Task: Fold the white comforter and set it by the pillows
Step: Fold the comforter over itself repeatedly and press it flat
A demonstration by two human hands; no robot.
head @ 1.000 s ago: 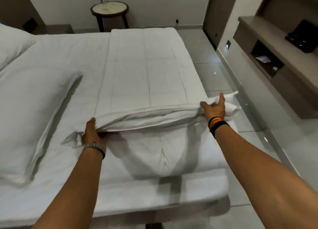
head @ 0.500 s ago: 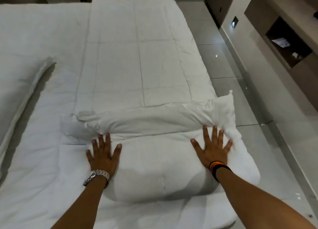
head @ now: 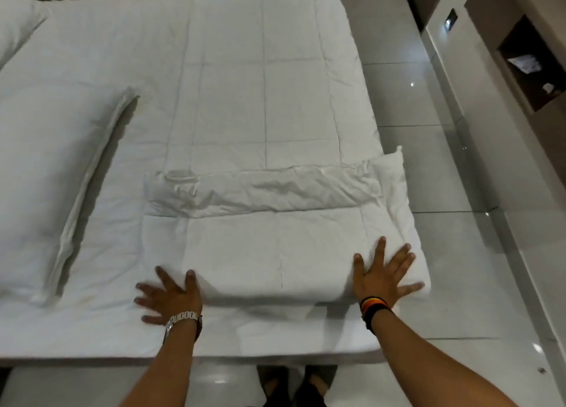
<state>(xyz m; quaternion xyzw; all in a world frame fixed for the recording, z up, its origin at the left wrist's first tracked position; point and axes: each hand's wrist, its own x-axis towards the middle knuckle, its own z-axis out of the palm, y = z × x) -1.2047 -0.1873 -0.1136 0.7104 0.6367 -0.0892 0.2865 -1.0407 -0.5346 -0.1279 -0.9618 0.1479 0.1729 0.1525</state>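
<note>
The white comforter [head: 263,94] lies as a long quilted strip down the right side of the bed. Its near end is folded over into a thick flat pad [head: 275,253] with a rumpled edge across the top. My left hand [head: 168,296], with a metal watch, rests flat with fingers spread at the pad's near left corner. My right hand [head: 382,275], with dark wristbands, presses flat on the pad's near right corner. Neither hand holds anything. A white pillow [head: 46,186] lies at the left, a second pillow [head: 15,17] at the far left corner.
The white mattress [head: 275,339] ends just in front of me, with my feet below its edge. Glossy grey floor tiles [head: 428,161] run along the right. A wall unit with an open niche [head: 533,69] stands at the far right.
Both hands have slid back toward me from the rumpled fold edge to the pad's near corners, flattening it. One second ago they were gripping and carrying the folded edge over.
</note>
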